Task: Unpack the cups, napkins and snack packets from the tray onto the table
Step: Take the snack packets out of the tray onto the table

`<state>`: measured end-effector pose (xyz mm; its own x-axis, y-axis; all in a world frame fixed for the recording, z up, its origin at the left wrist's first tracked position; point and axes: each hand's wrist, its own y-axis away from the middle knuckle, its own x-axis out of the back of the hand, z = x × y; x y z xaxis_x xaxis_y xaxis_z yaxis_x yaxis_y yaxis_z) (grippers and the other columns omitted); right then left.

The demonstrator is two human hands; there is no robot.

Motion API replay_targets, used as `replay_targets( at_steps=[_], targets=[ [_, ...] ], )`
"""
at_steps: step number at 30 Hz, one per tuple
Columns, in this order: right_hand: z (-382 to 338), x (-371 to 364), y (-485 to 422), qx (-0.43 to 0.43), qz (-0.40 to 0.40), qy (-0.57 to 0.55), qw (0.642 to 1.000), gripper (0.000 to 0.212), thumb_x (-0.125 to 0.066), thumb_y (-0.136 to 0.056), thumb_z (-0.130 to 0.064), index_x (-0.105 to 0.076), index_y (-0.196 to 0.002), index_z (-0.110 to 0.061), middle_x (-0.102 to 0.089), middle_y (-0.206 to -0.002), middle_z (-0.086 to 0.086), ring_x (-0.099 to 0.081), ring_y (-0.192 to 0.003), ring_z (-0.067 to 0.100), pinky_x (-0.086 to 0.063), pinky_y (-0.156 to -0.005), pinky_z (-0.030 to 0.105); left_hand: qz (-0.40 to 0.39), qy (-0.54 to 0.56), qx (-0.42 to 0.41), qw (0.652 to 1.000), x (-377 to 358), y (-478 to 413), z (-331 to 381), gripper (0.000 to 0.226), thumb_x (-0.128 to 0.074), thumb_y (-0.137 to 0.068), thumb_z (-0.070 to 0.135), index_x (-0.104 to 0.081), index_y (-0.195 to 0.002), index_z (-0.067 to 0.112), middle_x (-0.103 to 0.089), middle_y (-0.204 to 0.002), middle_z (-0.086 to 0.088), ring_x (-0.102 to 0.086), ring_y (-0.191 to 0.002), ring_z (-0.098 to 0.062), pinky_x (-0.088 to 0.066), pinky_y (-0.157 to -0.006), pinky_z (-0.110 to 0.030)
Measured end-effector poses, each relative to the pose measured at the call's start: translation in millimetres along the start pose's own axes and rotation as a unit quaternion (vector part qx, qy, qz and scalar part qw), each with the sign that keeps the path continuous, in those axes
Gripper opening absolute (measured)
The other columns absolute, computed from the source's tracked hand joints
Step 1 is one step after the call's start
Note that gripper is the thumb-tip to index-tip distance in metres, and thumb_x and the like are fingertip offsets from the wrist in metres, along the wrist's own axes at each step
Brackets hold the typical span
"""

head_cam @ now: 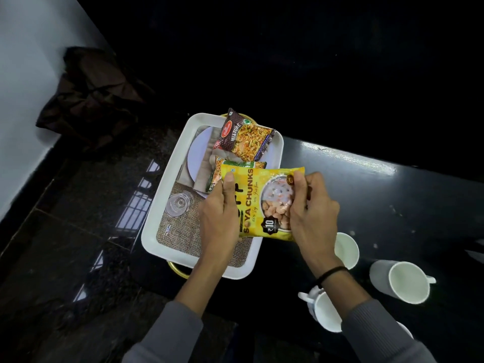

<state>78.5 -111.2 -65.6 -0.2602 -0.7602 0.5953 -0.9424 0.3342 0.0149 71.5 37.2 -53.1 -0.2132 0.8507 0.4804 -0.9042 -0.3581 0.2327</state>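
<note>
The yellow packet (264,203) was held above the tray's (167,179) near right part, the left hand (220,213) and right hand (311,208) each pinching a side edge. Two more packets (245,138) lay in the tray. White cups (406,281) stood on the table (392,195) just right.
</note>
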Motion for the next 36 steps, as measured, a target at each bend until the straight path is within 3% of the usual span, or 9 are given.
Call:
replay_targets(
  at_steps=[5,8,13,16,19,22,29,33,36],
  targets=[
    [9.4,20.4,2.2,-0.043,-0.107,-0.062,0.991,0.038,-0.051,-0.098,-0.059,-0.047,-0.116,-0.025,-0.063,-0.104,-0.018,-0.065,-0.096,0.000,-0.052,-0.075,0.024,-0.072,-0.094,-0.160,0.980,16.4,-16.2,5.5,0.045,-0.034,-0.100,0.065,-0.054,-0.073,0.034,-0.038,-0.045,0.007,-0.038,-0.039,-0.005,-0.034,-0.043,-0.026],
    [11.6,36.8,-5.0,-0.013,-0.272,-0.154,0.950,0.059,-0.070,-0.083,-0.061,-0.046,-0.132,-0.039,-0.057,-0.135,-0.024,-0.055,-0.124,-0.007,-0.044,-0.099,0.019,-0.091,-0.225,-0.332,0.912,25.9,-26.6,19.4,0.056,-0.035,-0.094,0.068,-0.065,-0.073,0.025,-0.039,-0.044,0.009,-0.040,-0.043,-0.007,-0.025,-0.048,-0.023],
    [9.7,27.2,-17.7,-0.028,-0.401,-0.167,0.900,0.059,-0.095,-0.066,-0.039,-0.069,-0.119,-0.031,-0.079,-0.113,-0.006,-0.076,-0.105,0.015,-0.058,-0.097,0.046,-0.106,-0.308,-0.482,0.813,24.0,-38.0,46.3,0.051,-0.047,-0.088,0.065,-0.076,-0.077,0.024,-0.067,-0.064,0.002,-0.064,-0.064,-0.017,-0.044,-0.049,-0.032],
    [9.8,24.6,-17.3,-0.056,-0.341,-0.233,0.909,0.046,-0.096,-0.065,-0.032,-0.079,-0.106,-0.022,-0.082,-0.102,-0.001,-0.079,-0.095,0.019,-0.063,-0.084,0.039,-0.075,-0.224,-0.355,0.905,15.8,-35.9,56.0,0.048,-0.053,-0.085,0.071,-0.076,-0.084,0.029,-0.070,-0.067,0.006,-0.068,-0.067,-0.014,-0.053,-0.056,-0.032],
    [13.3,29.0,-15.6,-0.115,-0.292,-0.335,0.888,0.036,-0.095,-0.066,-0.027,-0.082,-0.099,-0.019,-0.083,-0.095,0.005,-0.081,-0.085,0.022,-0.063,-0.069,0.027,-0.092,0.044,-0.084,0.991,8.0,-34.9,56.6,0.038,-0.072,-0.079,0.064,-0.070,-0.103,0.035,-0.077,-0.087,0.005,-0.075,-0.083,-0.016,-0.062,-0.075,-0.045],
    [16.9,32.9,-18.5,-0.177,-0.255,-0.358,0.881,0.036,-0.085,-0.075,-0.046,-0.082,-0.101,-0.022,-0.082,-0.100,0.005,-0.080,-0.090,0.022,-0.062,-0.073,0.028,-0.191,0.144,0.089,0.967,1.5,-33.4,44.8,0.047,-0.083,-0.069,0.053,-0.068,-0.110,0.036,-0.079,-0.096,0.011,-0.074,-0.100,-0.016,-0.056,-0.096,-0.051],
    [26.2,46.8,-29.8,-0.236,-0.222,-0.355,0.877,0.038,-0.066,-0.093,-0.054,-0.079,-0.106,-0.022,-0.081,-0.106,0.006,-0.079,-0.096,0.028,-0.065,-0.081,0.044,-0.242,0.167,0.165,0.941,-18.2,-14.9,32.4,0.111,-0.084,-0.054,0.057,-0.042,-0.151,0.023,-0.065,-0.135,-0.004,-0.060,-0.126,-0.016,-0.041,-0.113,-0.044],
    [33.9,48.5,-33.8,-0.296,-0.152,-0.366,0.869,0.034,-0.070,-0.090,-0.052,-0.082,-0.091,-0.020,-0.082,-0.094,0.008,-0.081,-0.084,0.026,-0.066,-0.071,0.037,-0.295,0.153,0.181,0.925,-33.7,-13.3,28.8,0.073,-0.087,-0.072,0.033,-0.052,-0.135,0.022,-0.080,-0.104,-0.001,-0.077,-0.096,-0.015,-0.061,-0.081,-0.024],
    [43.5,49.7,-39.3,-0.308,-0.117,-0.341,0.880,0.023,-0.077,-0.088,-0.037,-0.078,-0.099,-0.016,-0.082,-0.095,0.006,-0.080,-0.083,0.021,-0.066,-0.073,0.038,-0.279,0.157,0.200,0.926,-47.3,-15.5,25.2,0.049,-0.081,-0.084,0.019,-0.057,-0.127,0.018,-0.077,-0.115,-0.008,-0.075,-0.104,-0.021,-0.058,-0.096,-0.040]
  ],
)
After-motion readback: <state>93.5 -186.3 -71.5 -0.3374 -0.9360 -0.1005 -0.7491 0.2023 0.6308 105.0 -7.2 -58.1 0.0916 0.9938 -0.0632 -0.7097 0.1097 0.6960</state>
